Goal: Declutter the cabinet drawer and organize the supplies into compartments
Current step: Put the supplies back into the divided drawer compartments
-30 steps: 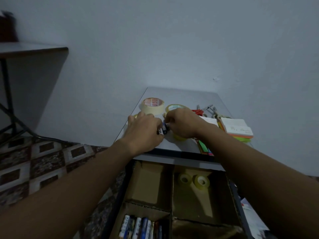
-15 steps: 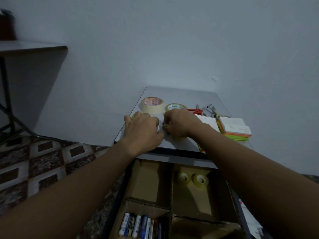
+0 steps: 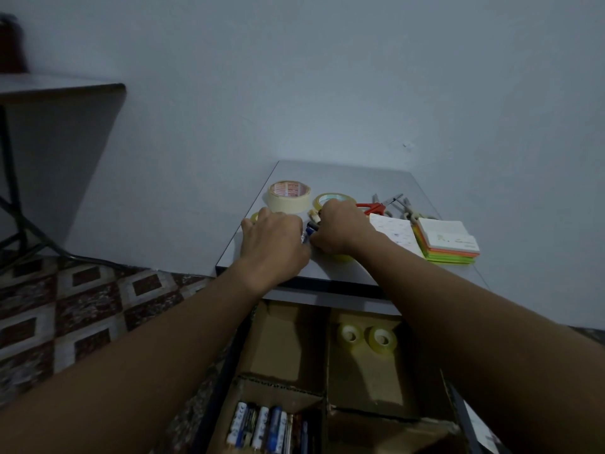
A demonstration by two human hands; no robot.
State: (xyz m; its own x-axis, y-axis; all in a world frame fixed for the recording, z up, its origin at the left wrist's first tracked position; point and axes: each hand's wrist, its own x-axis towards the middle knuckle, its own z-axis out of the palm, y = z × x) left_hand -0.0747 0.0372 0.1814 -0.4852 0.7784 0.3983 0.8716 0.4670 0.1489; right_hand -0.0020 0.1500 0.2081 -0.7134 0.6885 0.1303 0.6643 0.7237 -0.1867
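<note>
Now that my hands have eased apart, the bundle [image 3: 310, 228] they covered a moment ago shows between them on the cabinet top [image 3: 343, 178]. My right hand [image 3: 340, 229] curls round it; whether my left hand [image 3: 271, 245] grips it I cannot tell. Gathered, I judge, for the open drawer [image 3: 327, 355] below.

Cabinet top [image 3: 343, 273]: tape [image 3: 288, 196] at the rear, scissors [image 3: 371, 208] right of it, notes [image 3: 448, 240] farther right, pens [image 3: 311, 228] just before it
</note>
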